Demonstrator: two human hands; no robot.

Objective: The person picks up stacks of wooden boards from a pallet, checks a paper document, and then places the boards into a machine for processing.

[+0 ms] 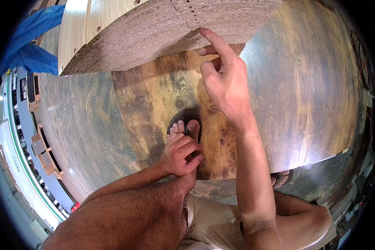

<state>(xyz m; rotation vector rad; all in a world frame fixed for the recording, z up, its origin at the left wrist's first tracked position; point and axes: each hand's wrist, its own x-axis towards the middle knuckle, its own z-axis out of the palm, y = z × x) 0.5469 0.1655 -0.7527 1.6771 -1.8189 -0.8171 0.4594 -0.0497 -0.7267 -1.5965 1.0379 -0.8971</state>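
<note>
Our right hand [227,79] is part open and grasps nothing, index finger extended, the others loosely bent; its fingertip is at the layered edge of the particleboard stack [129,52], upper centre of the frame, though we cannot tell whether it touches; our left hand [181,154], half curled and without a tool, rests over the sandalled left foot [192,126] at centre; we would do best to keep contact light near the dark crack line [181,16], since the rough edge may splinter, and keep our weight steady on the wood-grain panel [154,91].
</note>
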